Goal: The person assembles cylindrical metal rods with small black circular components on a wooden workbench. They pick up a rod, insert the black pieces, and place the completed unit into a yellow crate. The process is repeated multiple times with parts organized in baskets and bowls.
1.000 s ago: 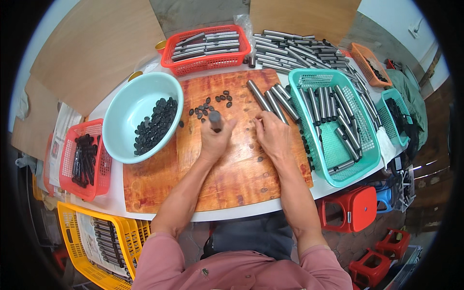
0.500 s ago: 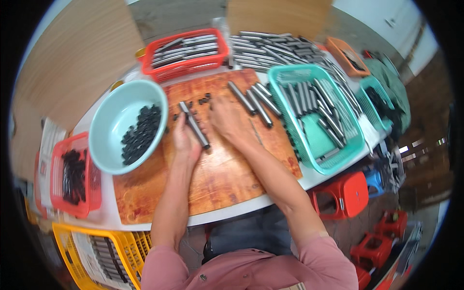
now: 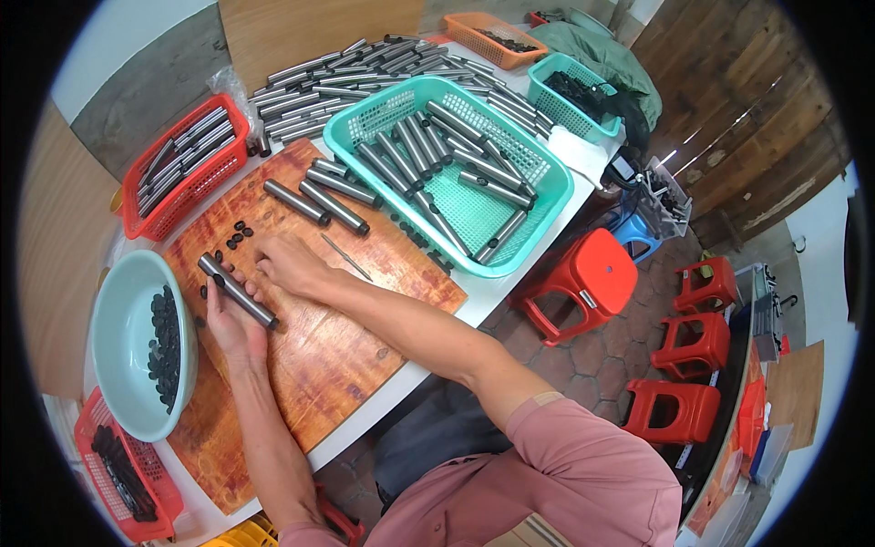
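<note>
The left hand holds a silver tube with dark ends, tilted over the wooden board on the tabletop. The right hand is just beside it, fingers bent; I cannot tell if they pinch anything. The pale blue bowl has lots of little black pieces in it. The big green basket holds more silver tubes, and so does the back red basket. The front red basket has long black parts. A red stool has a small blue mark on its seat.
</note>
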`<state>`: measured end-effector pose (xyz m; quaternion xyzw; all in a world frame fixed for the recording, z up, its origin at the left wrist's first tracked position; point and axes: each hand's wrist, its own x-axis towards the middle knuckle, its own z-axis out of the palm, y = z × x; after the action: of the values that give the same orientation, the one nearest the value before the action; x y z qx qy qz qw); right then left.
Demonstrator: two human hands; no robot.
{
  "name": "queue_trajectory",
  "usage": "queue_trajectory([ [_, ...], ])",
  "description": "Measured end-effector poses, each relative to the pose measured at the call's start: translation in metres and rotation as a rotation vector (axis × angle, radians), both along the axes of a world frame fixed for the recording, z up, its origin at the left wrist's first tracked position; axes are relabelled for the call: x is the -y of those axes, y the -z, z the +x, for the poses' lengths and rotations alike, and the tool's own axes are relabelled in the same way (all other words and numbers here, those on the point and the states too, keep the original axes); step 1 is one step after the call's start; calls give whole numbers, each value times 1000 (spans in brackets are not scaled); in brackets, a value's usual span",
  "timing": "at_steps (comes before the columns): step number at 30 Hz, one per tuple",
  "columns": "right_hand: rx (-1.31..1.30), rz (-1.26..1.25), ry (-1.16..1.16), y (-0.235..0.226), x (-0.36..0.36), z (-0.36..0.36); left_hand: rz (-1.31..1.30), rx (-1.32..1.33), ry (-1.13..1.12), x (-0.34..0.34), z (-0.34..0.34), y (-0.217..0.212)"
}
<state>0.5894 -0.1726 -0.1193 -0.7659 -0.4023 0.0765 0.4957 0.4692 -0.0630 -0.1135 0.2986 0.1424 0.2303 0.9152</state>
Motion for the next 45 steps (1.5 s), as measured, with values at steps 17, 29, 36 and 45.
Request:
queue_trajectory([
  [17, 112, -222, 30, -26, 18, 7, -43, -22, 0, 5, -3, -2],
  [29, 186, -220, 17, -16, 19, 4, -45, -76, 19, 9, -2, -5],
  [36, 218, 150, 8, -40, 22, -4, 9, -116, 40, 12, -3, -6],
  [45, 491, 217, -76, -42, 21, -10, 53, -57, 70, 18, -4, -11],
])
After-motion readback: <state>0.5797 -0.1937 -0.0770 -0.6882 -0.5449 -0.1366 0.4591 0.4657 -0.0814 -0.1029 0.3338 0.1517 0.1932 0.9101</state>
